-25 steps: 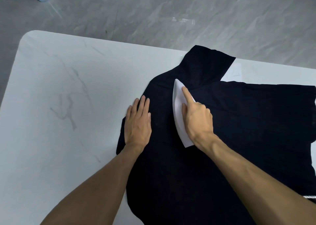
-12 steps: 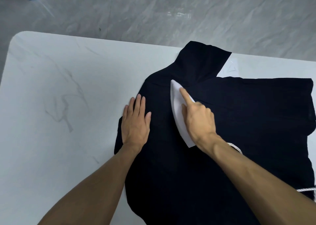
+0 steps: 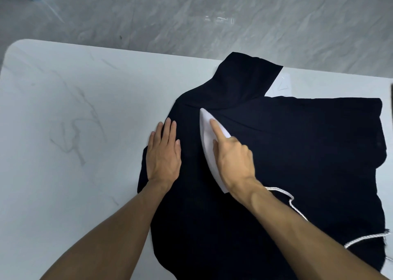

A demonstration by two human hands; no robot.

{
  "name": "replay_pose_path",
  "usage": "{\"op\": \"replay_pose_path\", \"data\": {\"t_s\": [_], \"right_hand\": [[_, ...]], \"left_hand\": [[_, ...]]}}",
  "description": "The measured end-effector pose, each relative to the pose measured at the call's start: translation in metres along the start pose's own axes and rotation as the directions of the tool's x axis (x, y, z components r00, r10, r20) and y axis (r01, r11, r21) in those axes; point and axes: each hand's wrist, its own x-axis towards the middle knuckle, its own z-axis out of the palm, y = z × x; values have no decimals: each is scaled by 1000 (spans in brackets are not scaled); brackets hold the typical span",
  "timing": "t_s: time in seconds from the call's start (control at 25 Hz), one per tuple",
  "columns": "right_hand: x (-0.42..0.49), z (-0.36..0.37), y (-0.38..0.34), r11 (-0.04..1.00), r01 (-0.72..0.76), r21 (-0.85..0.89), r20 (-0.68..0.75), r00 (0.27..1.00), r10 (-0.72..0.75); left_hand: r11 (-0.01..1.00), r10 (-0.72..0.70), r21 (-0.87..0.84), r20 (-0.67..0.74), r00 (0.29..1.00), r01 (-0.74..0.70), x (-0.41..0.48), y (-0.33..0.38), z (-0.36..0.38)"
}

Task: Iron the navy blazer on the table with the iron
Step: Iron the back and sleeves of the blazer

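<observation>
The iron (image 3: 206,135) sits on the navy blazer (image 3: 297,152), spread over the bench's (image 3: 74,130) right half, nose aimed at the far edge. The right hand (image 3: 234,160) grasps it, forefinger along its top; the left hand (image 3: 163,158) lies flat, fingers (image 3: 170,130) released, on cloth just beside it.

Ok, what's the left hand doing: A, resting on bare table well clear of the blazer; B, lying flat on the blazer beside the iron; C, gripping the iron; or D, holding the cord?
B: the left hand lies flat, fingers straight, on the navy blazer beside the iron, which the right hand grips.
</observation>
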Motion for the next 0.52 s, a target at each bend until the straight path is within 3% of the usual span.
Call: {"op": "replay_pose_path", "data": {"t_s": [0.24, 0.4, 0.52], "right_hand": [[6, -13, 44, 997, -66, 49, -36, 997, 68], [10, -8, 46, 998, -33, 57, -62, 997, 36], [10, -8, 47, 999, -25, 36, -52, 998, 27]], "left_hand": [[1000, -12, 20, -26, 1000, 12, -2, 2, -2], [988, 154, -5, -103, 983, -156, 15, 43, 2], [987, 160, 21, -33, 987, -160, 25, 66, 12]]}}
